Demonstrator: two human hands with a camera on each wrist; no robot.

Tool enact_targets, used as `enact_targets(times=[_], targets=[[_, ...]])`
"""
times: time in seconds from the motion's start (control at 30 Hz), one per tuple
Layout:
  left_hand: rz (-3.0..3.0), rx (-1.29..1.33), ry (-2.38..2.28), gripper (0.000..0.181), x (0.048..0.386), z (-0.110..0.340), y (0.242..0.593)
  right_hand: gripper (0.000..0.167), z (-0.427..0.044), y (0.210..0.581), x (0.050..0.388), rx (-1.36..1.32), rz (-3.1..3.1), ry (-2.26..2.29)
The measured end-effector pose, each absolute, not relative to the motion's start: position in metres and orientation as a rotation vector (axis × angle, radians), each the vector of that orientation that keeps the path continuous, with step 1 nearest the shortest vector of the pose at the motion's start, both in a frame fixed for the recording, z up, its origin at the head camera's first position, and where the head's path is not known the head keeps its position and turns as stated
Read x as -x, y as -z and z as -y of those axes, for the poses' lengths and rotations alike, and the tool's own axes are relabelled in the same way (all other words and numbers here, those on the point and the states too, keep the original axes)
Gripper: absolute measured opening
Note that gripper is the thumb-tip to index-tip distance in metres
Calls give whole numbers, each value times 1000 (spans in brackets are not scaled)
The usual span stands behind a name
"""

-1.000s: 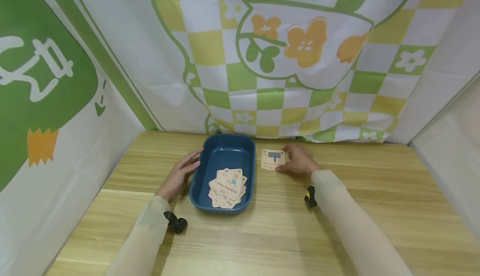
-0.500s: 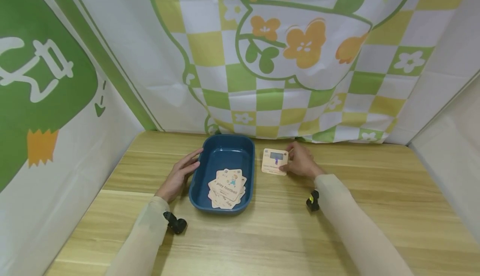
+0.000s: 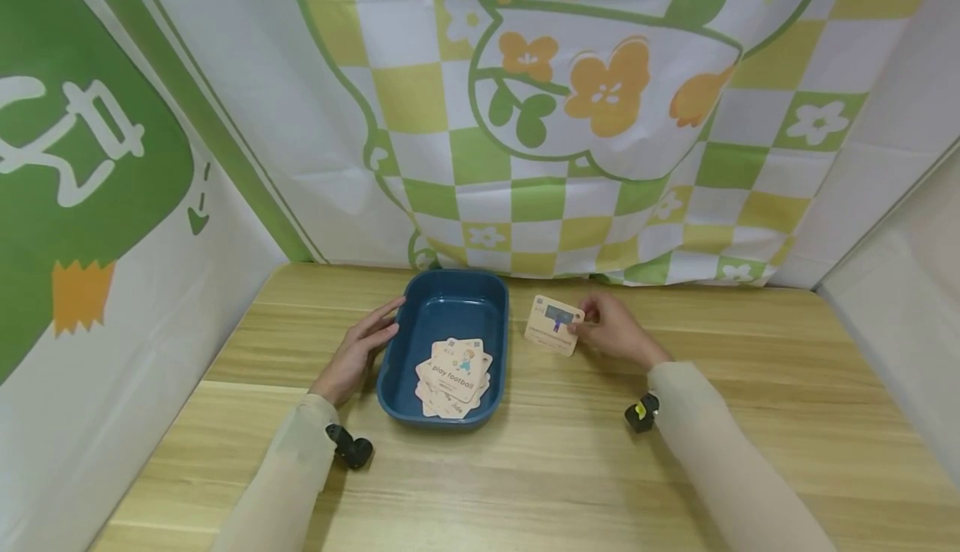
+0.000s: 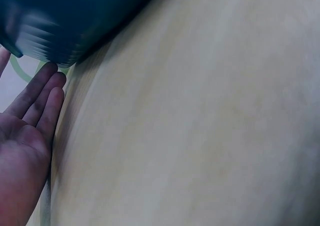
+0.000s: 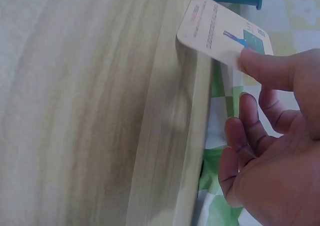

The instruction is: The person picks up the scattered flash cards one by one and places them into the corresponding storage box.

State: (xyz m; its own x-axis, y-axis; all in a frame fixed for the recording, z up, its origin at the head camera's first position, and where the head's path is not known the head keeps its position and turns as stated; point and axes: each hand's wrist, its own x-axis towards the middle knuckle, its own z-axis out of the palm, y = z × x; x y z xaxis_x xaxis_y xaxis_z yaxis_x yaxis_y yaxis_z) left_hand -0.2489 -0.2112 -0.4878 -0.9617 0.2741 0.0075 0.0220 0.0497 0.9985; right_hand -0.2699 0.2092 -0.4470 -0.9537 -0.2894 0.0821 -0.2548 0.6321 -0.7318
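A square picture card [image 3: 551, 327] with a blackboard drawing is pinched at its right edge by my right hand [image 3: 617, 328]. In the right wrist view the card [image 5: 215, 30] is tilted and off the table, thumb on its face. To its left stands a blue plastic tray [image 3: 457, 285]. Inside the tray's near part lies a loose pile of cards [image 3: 456, 375], the top one reading "play football". Against the tray's left wall rests my left hand [image 3: 360, 353], its fingers extended. The left wrist view shows that hand [image 4: 30, 131] with straight fingers beside the tray [image 4: 75, 15].
The wooden table [image 3: 570, 469] reaches back to a checked, flowered cloth [image 3: 540, 185]. A printed white and green sheet [image 3: 135, 302] borders the left side. Dark wrist cameras sit on the left wrist [image 3: 349, 447] and right wrist [image 3: 642, 413].
The card has come up off the table between the right thumb and fingers and turned clockwise, shifting slightly right with the hand. The left hand and tray have stayed in place.
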Motion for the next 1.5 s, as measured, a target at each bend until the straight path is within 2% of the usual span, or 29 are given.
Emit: enact_targets(times=[0.2, 0.67, 1.5], targets=[[-2131, -304, -2024, 52, 248, 211, 488, 6, -210, 447, 263, 473, -2785, 1285], [-2152, -303, -2008, 52, 247, 210, 489, 10, -206, 443, 250, 438, -2814, 1376], [-2137, -310, -2020, 53, 249, 211, 487, 7, -201, 390, 218, 537, -2844, 1460]])
